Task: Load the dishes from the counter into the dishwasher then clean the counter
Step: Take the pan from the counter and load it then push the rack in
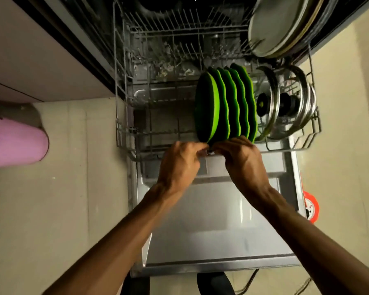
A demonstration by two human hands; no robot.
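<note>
Several green plates (226, 105) stand on edge in the pulled-out lower rack (124, 116) of the open dishwasher. Both of my hands are at the rack's front rail, just below the nearest plates. My left hand (179, 160) has its fingers curled at the lower edge of the leftmost plate. My right hand (241, 158) curls its fingers at the lower edges of the neighbouring plates. Whether the fingers hold the plates or the rail is hidden. Two steel lids with black knobs (283, 105) stand to the right of the plates.
Large steel plates (279, 26) lean at the rack's far right. The dishwasher door (217, 226) lies open flat under my arms. A pink bin (13, 141) stands on the floor at left, and an orange-red object (311, 207) sits at the door's right.
</note>
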